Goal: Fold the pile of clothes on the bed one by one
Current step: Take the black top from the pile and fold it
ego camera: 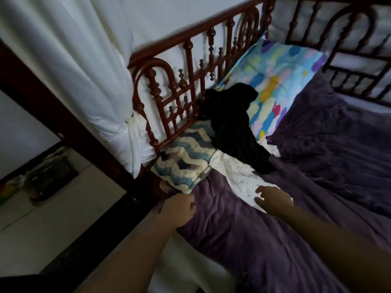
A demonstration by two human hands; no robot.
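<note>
Two hands reach across a bed toward a small pile of clothes beside the carved red rail (186, 66). Your right hand (274, 199) hovers over the near end of a crumpled white garment (237, 176), its fingers (261, 189) spread wide and holding nothing; whether they touch the cloth cannot be told. Your left hand (179, 209) sits off to the left at the bed's edge, fingers curled against the border of the purple cover (243, 240); the dim light hides whether they pinch it.

The white garment lies as a long strip running from the chevron quilt (186, 161) by the rail down toward your right hand, so its long axis points almost straight at those fingers. A black garment (232, 127) is heaped beyond it, overlapping its far end and spilling onto the patterned pillow (279, 81).

Your right hand is plainly the nearer to the white piece, the left apart at its side. The likely next move is a grasp of that near end, with the left crossing over for a second corner.
</note>
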